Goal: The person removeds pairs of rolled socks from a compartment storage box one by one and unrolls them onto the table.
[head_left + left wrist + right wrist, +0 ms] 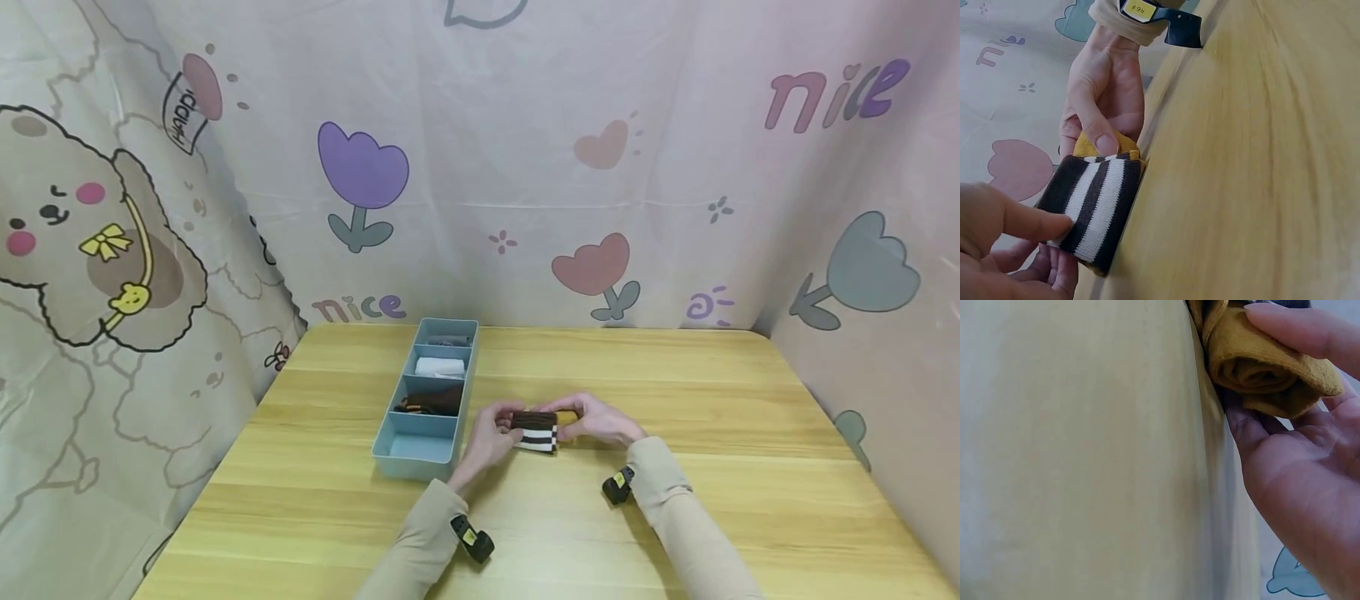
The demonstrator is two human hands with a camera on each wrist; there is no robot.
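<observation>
A rolled sock [536,433] lies just over the table between both hands, its cuff striped dark brown and white. Its mustard part is coiled into a roll [1260,369], seen end-on in the right wrist view. My left hand [491,435] pinches the striped cuff [1094,206] from the left, thumb or finger on top and other fingers beneath. From the right, my right hand [596,419] grips the mustard end, its thumb on top in the left wrist view. Some fingertips are hidden behind the sock.
Left of the hands stands a blue-grey divided box [417,470]. Its compartments hold a dark brown folded cloth item [435,402], a white folded one [440,367] and, farthest back, a greyish one [448,340]. A patterned curtain [495,167] hangs behind the wooden table [750,517].
</observation>
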